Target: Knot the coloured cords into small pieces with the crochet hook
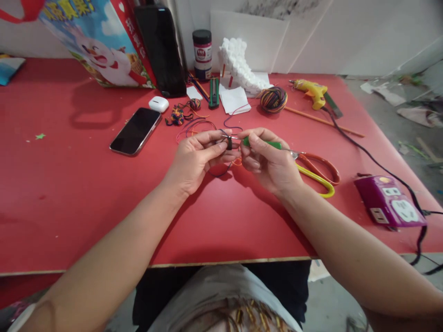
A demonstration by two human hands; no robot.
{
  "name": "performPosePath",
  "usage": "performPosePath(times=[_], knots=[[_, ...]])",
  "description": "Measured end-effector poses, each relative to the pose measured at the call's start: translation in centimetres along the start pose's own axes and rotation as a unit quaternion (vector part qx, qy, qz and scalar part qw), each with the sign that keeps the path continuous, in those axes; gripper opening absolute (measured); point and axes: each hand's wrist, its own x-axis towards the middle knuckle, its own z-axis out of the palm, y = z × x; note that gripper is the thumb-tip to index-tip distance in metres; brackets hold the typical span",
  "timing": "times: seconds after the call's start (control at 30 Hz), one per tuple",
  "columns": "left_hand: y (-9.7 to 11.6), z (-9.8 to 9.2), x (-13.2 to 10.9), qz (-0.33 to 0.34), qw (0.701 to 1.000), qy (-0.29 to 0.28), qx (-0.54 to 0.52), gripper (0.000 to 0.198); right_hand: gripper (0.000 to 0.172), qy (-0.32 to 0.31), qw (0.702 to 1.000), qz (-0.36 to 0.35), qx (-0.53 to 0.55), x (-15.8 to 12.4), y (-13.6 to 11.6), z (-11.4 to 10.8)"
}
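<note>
My right hand [268, 157] is closed around a crochet hook with a green handle [263, 142]. The hook's thin metal shaft points left, to the fingers of my left hand [202, 152]. Those fingers pinch a small dark piece of yarn work [229, 142], and the hook's tip touches it or lies right beside it; which one I cannot tell. Loose multicoloured yarn [200, 127] trails on the table behind my left hand. A ball of striped yarn [273, 100] sits farther back, to the right. Scissors with orange and yellow handles [320, 168] lie partly behind my right hand.
On the red table [86, 203] lie a phone [136, 131], a white earbud case [158, 104], a small crocheted piece [177, 115] and a green cutter [213, 93]. A yellow glue gun [311, 92] and its cable are at right, near a purple power block [389, 200].
</note>
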Motion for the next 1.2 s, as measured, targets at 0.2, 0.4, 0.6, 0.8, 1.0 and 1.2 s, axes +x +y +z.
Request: performPosePath(times=[0.2, 0.4, 0.6, 0.8, 1.0, 1.2], knots=[[0.6, 0.1, -0.2, -0.012, 1.000, -0.028, -0.001, 0.016, 0.033, -0.007, 1.000, 0.003, -0.011, 0.1, -0.1, 0.0], [0.6, -0.3, 0.2, -0.008, 1.000, -0.005, 0.014, 0.018, 0.035, -0.006, 1.000, 0.007, -0.006, 0.1, -0.1, 0.1], [0.3, -0.2, 0.4, -0.003, 1.000, 0.018, 0.004, 0.008, 0.034, -0.004, 1.000, 0.013, -0.017, -0.1, -0.2, 0.2], [0.5, 0.6, 0.0, -0.003, 0.999, 0.041, 0.001, 0.013, 0.034, 0.004, 1.000, 0.003, -0.012, -0.2, -0.2, 0.4], [0.3, 0.7, -0.1, -0.004, 0.999, 0.050, -0.016, 0.017, 0.035, 0.009, 1.000, -0.018, -0.023, -0.3, 0.0, 0.5], [0.1, 0.8, 0.1, -0.049, 0.995, 0.064, -0.060, 0.018, 0.034, 0.011, 0.998, -0.051, -0.018, -0.6, 0.5, 1.1]])
